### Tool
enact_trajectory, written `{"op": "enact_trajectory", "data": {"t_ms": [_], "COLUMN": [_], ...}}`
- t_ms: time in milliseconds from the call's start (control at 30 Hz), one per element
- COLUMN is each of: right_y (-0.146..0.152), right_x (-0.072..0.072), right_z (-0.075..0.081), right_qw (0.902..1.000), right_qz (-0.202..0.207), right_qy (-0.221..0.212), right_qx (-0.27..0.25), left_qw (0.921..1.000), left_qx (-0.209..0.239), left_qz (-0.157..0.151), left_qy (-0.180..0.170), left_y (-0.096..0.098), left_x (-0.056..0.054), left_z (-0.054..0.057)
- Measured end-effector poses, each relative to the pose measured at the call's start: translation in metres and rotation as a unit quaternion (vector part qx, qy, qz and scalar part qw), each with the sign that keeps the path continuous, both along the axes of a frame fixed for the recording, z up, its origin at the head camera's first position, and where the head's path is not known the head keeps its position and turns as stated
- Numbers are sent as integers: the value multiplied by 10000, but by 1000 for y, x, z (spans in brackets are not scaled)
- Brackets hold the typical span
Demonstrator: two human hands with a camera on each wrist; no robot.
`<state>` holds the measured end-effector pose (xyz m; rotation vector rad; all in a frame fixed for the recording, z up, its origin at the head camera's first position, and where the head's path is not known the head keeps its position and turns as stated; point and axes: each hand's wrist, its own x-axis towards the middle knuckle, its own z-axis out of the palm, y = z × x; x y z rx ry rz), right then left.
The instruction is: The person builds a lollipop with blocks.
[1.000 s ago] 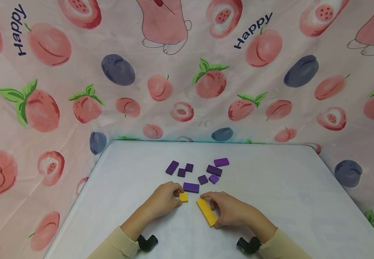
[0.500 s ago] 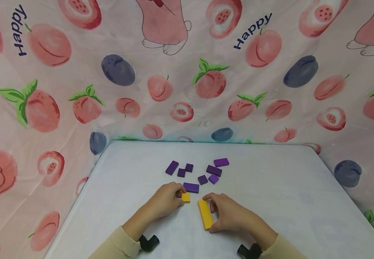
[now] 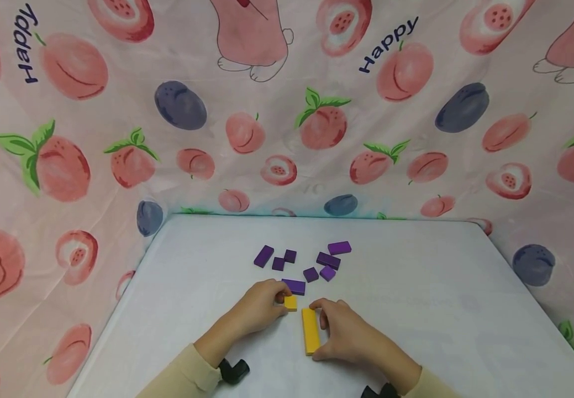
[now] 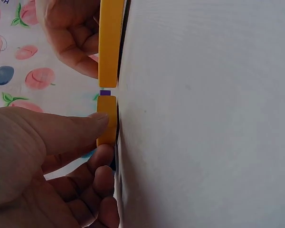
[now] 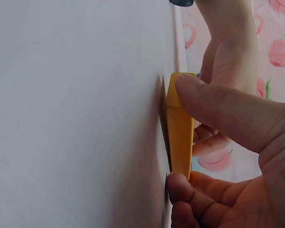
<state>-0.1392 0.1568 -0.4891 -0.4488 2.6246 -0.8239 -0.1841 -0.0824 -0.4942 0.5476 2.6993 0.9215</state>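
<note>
My left hand [image 3: 263, 304] pinches a small yellow square block [image 3: 290, 303] between thumb and fingers, close over the white tabletop. To its right, my right hand [image 3: 346, 330] grips a long yellow rectangular block [image 3: 310, 331] by its two ends, thumb at the near end and fingers at the far end. The long block stands nearly straight away from me in the head view. A narrow gap separates the two yellow blocks. Just beyond the small one lies a purple rectangular block [image 3: 294, 286], partly covered by my left fingers.
Farther back lie several purple blocks, among them a dark rectangle [image 3: 264, 256], a dark square [image 3: 310, 275] and a brighter rectangle [image 3: 339, 247]. They rest on the white table [image 3: 441, 309]. A fruit-printed cloth [image 3: 287, 110] hangs behind its far edge.
My left hand has slid the small yellow block to the right. The right hand has turned the long yellow block from slanted to nearly straight and brought it slightly left. The purple blocks stay put.
</note>
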Motion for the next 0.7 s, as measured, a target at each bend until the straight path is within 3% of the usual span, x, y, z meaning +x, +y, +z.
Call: {"op": "enact_trajectory", "data": {"t_ms": [367, 700], "right_y": [-11, -13], "right_x": [8, 12], "right_z": [-2, -2], "right_qw": [9996, 9992], "right_qz": [-99, -72], "right_qy": [63, 114], "right_qx": [264, 374], "left_qw": [9997, 9999], "left_qx": [32, 23], "left_qz": [-147, -90], "left_qy": [197, 55], "left_y": [5, 7], "left_x": [3, 2], "left_z": [3, 1]}}
